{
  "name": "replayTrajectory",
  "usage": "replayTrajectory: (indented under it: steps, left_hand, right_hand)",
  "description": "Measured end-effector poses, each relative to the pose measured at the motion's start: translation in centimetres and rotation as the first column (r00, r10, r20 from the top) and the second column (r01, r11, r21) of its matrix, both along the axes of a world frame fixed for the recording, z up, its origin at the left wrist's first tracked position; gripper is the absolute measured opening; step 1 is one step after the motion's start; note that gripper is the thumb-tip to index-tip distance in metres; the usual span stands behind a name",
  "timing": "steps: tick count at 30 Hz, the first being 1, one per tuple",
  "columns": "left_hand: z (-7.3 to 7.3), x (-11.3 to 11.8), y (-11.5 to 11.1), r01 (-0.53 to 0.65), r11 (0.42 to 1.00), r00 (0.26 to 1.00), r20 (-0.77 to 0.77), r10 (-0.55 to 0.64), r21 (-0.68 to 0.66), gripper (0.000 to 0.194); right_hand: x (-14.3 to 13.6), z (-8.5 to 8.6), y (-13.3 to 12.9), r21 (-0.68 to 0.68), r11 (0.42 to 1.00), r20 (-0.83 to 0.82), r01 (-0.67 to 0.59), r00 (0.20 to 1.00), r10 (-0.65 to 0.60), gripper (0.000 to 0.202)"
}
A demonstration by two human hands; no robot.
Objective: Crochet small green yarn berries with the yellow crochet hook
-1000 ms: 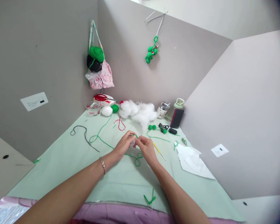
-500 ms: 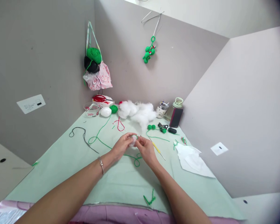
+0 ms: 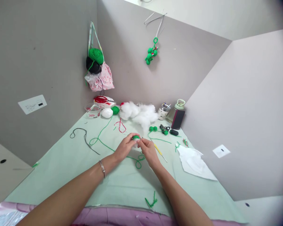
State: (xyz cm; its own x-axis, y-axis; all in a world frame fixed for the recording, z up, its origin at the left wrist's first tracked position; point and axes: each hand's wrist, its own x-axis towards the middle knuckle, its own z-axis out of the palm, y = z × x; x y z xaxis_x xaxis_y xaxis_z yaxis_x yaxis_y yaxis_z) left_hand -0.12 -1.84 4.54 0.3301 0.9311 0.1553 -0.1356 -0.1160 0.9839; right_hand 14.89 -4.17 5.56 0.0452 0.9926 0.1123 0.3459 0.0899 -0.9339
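Note:
Over the middle of the table my left hand (image 3: 124,146) holds a small green crocheted piece (image 3: 136,137), its fingers curled round the far side. White stuffing (image 3: 135,143) bulges from the piece toward me. My right hand (image 3: 148,149) pinches at this stuffing, its fingertips touching my left thumb's side. A yellow-handled crochet hook (image 3: 158,148) lies just right of my right hand. Green yarn (image 3: 103,143) runs from a green ball (image 3: 115,110) across the table and loops under my hands. Fingers partly hide the crocheted piece.
At the back lie a heap of white stuffing (image 3: 141,114), a white yarn ball (image 3: 107,113) and red scissors (image 3: 101,99). A pen cup (image 3: 163,112), bottle (image 3: 179,105) and phone (image 3: 178,119) stand back right. Small green balls (image 3: 153,128) and a white sheet (image 3: 195,160) lie right.
The green crocheted piece has turned in my left hand, so more of its green side shows above the stuffing. Both hands stay in nearly the same place.

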Motion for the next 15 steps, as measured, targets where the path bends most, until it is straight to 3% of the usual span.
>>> replayTrajectory:
  steps: [7,15]
  left_hand:
    - [-0.5,0.2,0.4,0.018,0.999,1.000,0.014,-0.017,-0.042,0.031]
    - [-1.1,0.8,0.0,-0.154,0.985,0.988,-0.019,0.153,-0.081,0.035]
  right_hand:
    - [0.0,0.1,-0.3,0.048,0.998,0.076,-0.038,0.997,0.034,0.033]
    - [-1.6,0.9,-1.5,0.068,0.989,0.105,-0.129,0.987,0.121,0.032]
